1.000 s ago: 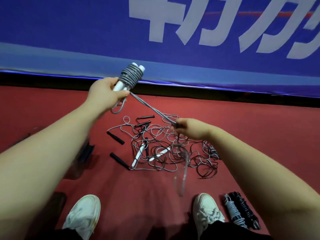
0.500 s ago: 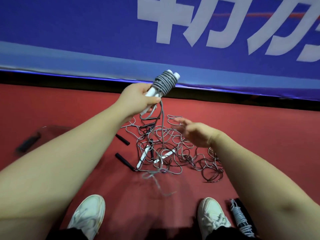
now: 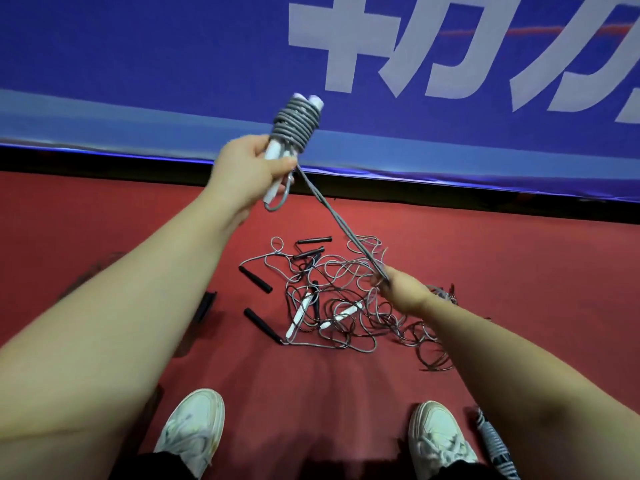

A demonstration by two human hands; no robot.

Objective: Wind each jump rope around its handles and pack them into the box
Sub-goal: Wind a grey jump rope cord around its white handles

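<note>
Rope (image 3: 341,227) runs taut from the half-wound white handles (image 3: 274,156), gripped in the raised left hand (image 3: 247,173) and tilted up and away, down-right to the right hand (image 3: 403,291), which pinches it above the tangled pile (image 3: 332,306) on the floor (image 3: 519,265).

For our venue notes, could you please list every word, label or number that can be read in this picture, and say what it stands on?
Blue banner: large white characters, cut off by the picture's top and right edges; only lower strokes show, so they cannot be read for certain.
Jump rope and its white handles: no print visible.
White shoes: no readable mark.
</note>
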